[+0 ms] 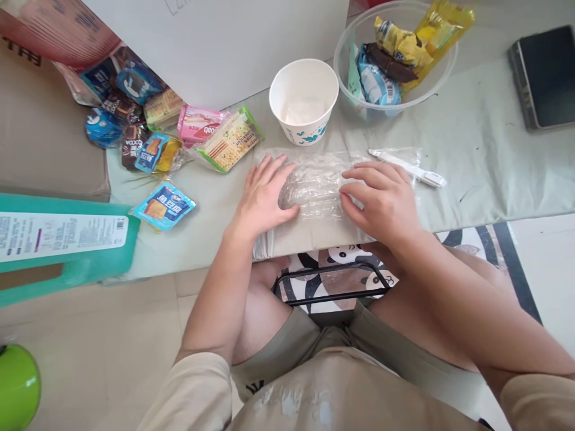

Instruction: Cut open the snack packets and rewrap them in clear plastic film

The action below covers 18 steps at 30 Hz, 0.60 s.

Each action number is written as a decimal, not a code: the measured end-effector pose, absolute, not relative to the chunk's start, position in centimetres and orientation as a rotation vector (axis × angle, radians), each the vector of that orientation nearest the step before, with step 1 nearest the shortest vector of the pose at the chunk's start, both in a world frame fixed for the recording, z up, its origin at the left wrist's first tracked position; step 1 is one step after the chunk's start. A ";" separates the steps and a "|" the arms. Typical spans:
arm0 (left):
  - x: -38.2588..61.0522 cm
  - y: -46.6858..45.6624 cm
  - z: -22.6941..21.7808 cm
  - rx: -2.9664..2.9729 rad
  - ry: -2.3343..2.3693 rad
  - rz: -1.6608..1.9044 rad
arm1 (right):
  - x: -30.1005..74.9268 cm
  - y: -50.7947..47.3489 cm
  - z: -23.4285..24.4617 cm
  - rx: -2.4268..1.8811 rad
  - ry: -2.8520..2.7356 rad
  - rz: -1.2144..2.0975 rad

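A clear, wrinkled plastic sheet or bag (317,188) lies flat near the table's front edge. My left hand (267,194) rests on its left side, fingers spread and thumb apart. On the opposite side, my right hand (380,194) touches the plastic with bent, slightly parted fingertips; I see nothing gripped in it. Just beyond the plastic stands a white paper cup (303,99) with a blue-green pattern. A white utility knife (408,169) lies right of the plastic, beside my right hand.
Wrapped snacks (164,206) are scattered at the left, near a teal bottle (63,239) and a cardboard box (49,126). Behind the cup are a white board (233,42) and a clear bowl (344,51) of snack packets. A phone (545,78) lies far right.
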<state>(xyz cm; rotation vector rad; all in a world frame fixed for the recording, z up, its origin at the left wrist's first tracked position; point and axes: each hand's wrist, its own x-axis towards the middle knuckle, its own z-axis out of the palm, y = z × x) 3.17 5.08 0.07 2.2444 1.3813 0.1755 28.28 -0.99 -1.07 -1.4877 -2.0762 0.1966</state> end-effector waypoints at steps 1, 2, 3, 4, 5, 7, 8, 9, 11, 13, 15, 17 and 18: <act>3.2 5.0 0.1 2.252 1.379 0.188 | 28.2 -1.3 -1.0 -1.473 -2.091 0.211; 3.2 5.0 0.2 2.262 1.378 0.198 | 28.2 -1.6 -0.9 -1.456 -2.113 0.216; 3.3 5.0 0.2 2.272 1.379 0.204 | 28.1 -1.8 -0.9 -1.436 -2.138 0.205; 3.3 4.9 0.3 2.278 1.382 0.205 | 28.0 -2.0 -1.0 -1.411 -2.165 0.180; 3.3 4.9 0.3 2.282 1.385 0.205 | 27.9 -2.2 -1.1 -1.380 -2.190 0.147; 3.3 4.9 0.4 2.281 1.390 0.207 | 27.7 -2.4 -1.3 -1.320 -2.224 0.083; 3.2 4.9 0.4 2.279 1.390 0.212 | 27.7 -2.5 -1.4 -1.299 -2.231 0.064; 3.1 4.9 0.4 2.277 1.389 0.217 | 27.6 -2.5 -1.5 -1.284 -2.232 0.054; 2.8 5.0 0.3 2.275 1.385 0.226 | 27.6 -2.4 -1.7 -1.266 -2.231 0.054; 2.5 5.1 0.2 2.275 1.385 0.234 | 27.6 -2.4 -1.8 -1.258 -2.232 0.074; 2.4 5.1 0.1 2.281 1.384 0.249 | 27.5 -2.4 -1.8 -1.247 -2.246 0.113; 2.3 5.1 0.1 2.289 1.371 0.261 | 27.3 -2.5 -1.8 -1.223 -2.272 0.158; 2.3 5.1 0.1 2.289 1.363 0.261 | 27.1 -2.6 -1.8 -1.204 -2.290 0.179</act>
